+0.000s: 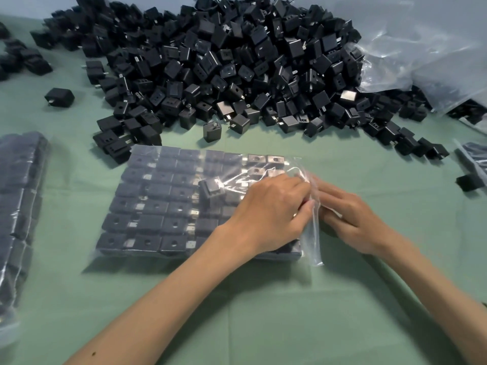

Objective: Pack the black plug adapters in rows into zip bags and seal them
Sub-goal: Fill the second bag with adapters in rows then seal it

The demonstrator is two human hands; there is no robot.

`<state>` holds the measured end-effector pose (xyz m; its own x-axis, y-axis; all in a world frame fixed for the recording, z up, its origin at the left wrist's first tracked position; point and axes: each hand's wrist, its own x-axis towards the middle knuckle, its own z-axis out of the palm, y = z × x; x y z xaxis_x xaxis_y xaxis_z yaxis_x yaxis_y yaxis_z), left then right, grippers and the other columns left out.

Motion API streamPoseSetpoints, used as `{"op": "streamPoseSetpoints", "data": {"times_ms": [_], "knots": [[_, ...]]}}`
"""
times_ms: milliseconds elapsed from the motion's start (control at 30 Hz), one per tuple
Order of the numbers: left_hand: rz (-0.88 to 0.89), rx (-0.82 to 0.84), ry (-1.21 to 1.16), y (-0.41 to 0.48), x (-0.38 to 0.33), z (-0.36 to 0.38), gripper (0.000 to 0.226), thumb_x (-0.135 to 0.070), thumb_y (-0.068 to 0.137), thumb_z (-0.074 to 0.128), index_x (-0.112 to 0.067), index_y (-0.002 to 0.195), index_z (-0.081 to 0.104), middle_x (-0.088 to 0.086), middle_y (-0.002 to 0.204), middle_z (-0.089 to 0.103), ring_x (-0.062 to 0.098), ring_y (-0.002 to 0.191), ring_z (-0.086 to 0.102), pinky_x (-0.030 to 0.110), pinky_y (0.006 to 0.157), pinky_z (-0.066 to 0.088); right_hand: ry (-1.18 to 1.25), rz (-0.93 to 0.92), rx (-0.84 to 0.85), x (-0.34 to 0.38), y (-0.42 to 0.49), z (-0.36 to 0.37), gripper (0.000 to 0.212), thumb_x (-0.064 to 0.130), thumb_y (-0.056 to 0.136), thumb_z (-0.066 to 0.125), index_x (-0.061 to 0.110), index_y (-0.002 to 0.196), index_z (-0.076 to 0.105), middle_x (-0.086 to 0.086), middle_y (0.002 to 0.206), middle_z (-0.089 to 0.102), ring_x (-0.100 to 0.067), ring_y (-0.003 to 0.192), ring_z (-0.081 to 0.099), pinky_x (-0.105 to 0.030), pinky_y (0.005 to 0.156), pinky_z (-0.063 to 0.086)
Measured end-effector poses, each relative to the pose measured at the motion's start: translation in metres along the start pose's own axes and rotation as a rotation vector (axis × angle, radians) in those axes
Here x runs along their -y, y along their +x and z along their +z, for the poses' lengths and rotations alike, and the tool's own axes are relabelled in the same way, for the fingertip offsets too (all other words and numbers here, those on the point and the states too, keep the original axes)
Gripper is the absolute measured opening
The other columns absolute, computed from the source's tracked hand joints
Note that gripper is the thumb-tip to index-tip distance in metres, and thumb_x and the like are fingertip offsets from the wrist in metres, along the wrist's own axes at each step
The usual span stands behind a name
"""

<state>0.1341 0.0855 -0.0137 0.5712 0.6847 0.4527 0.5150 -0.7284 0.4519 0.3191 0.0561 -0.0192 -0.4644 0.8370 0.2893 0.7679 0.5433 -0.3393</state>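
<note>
A clear zip bag (158, 201) lies flat on the green table, filled with black plug adapters in neat rows. One adapter (210, 191) inside sits tilted above the rows. The bag's open mouth (313, 227) faces right. My left hand (268, 214) lies on the bag's right part, its fingers curled at the mouth's plastic. My right hand (347, 222) is just right of the mouth, fingers curled on the plastic edge. Behind the bag is a big heap of loose black adapters (224, 69).
A filled bag (18, 206) lies at the left edge. Crumpled clear plastic bags (421, 48) lie at the back right over part of the heap. Loose adapters (59, 97) and another bag (474, 159) sit at the sides. Bare green cloth (263, 312) spreads in front.
</note>
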Motion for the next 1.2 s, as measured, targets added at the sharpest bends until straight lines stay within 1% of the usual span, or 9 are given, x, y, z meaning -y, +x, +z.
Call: {"op": "streamPoseSetpoints", "data": {"times_ms": [67,167,267,400,600,767,967,1100,1200], "knots": [[0.026,0.065,0.006,-0.001,-0.001,0.0,0.017,-0.026,0.092,0.058,-0.014,0.081,0.055,-0.007,0.075,0.043,0.011,0.073,0.035,0.026,0.068,0.029,0.342,0.365,-0.186,0.004,-0.012,0.001,0.029,-0.009,0.091,0.051,0.009,0.101,0.071,-0.01,0.116,0.068,-0.013,0.1,0.064,-0.026,0.083,0.054],[0.076,0.172,0.04,-0.002,0.0,0.002,0.019,-0.034,0.092,0.057,-0.016,0.087,0.058,-0.009,0.081,0.04,0.01,0.08,0.034,0.023,0.071,0.021,0.6,0.678,-0.187,0.026,-0.036,0.001,0.025,0.025,0.093,0.056,0.022,0.07,0.067,-0.006,0.073,0.068,-0.015,0.056,0.063,-0.02,0.046,0.046],[0.066,0.203,0.083,-0.002,0.002,0.006,0.022,-0.04,0.094,0.054,-0.018,0.091,0.058,-0.008,0.086,0.04,0.01,0.084,0.033,0.025,0.072,0.021,0.827,0.848,0.023,0.059,-0.05,0.005,0.046,0.06,0.077,0.066,0.015,0.07,0.063,-0.013,0.064,0.066,-0.027,0.047,0.063,-0.019,0.042,0.044],[0.022,0.169,0.108,-0.002,-0.001,0.011,0.022,-0.038,0.095,0.053,-0.016,0.093,0.059,-0.006,0.089,0.042,0.013,0.087,0.038,0.026,0.074,0.024,0.927,0.983,-0.053,0.088,-0.053,0.025,0.056,0.055,0.061,0.065,0.002,0.076,0.054,-0.018,0.061,0.067,-0.028,0.047,0.064,-0.02,0.042,0.044],[-0.217,0.286,-0.153,0.028,0.008,0.004,0.015,-0.036,0.092,0.059,-0.022,0.09,0.052,-0.006,0.095,0.05,0.012,0.088,0.047,0.028,0.076,0.037,1.076,1.056,-0.088,0.085,-0.046,0.021,0.051,0.045,0.07,0.063,-0.003,0.085,0.055,-0.019,0.07,0.07,-0.018,0.052,0.066,-0.016,0.045,0.048],[-0.269,0.193,0.184,0.082,0.033,0.018,0.037,-0.036,0.09,0.056,-0.016,0.121,0.051,0.004,0.121,0.048,0.021,0.116,0.042,0.037,0.095,0.033,1.166,1.036,-0.151,0.082,-0.047,0.024,0.021,0.021,0.086,0.058,0.004,0.077,0.051,-0.019,0.067,0.068,-0.016,0.051,0.063,-0.017,0.047,0.049],[-0.356,0.313,0.301,0.084,0.057,0.037,0.041,-0.048,0.096,0.042,-0.016,0.118,0.057,0.006,0.114,0.064,0.026,0.103,0.057,0.035,0.075,0.034,1.2,1.047,-0.262,0.077,-0.047,0.029,0.022,0.0,0.094,0.047,0.006,0.072,0.048,-0.018,0.06,0.064,-0.019,0.044,0.06,-0.018,0.041,0.046],[-0.393,0.366,0.295,0.087,0.058,0.032,0.041,-0.047,0.099,0.039,-0.015,0.116,0.058,0.006,0.113,0.063,0.027,0.105,0.056,0.035,0.075,0.032,1.214,1.065,-0.188,0.075,-0.039,0.029,0.033,0.029,0.096,0.049,0.003,0.075,0.054,-0.023,0.064,0.066,-0.022,0.046,0.063,-0.021,0.042,0.05],[-0.447,0.39,0.212,0.09,0.059,0.03,0.038,-0.048,0.099,0.04,-0.015,0.096,0.057,-0.001,0.089,0.06,0.023,0.092,0.057,0.033,0.074,0.032,1.119,1.064,-0.13,0.073,-0.03,0.029,0.049,0.052,0.077,0.057,0.003,0.07,0.058,-0.019,0.061,0.066,-0.019,0.045,0.062,-0.019,0.042,0.049]]}}
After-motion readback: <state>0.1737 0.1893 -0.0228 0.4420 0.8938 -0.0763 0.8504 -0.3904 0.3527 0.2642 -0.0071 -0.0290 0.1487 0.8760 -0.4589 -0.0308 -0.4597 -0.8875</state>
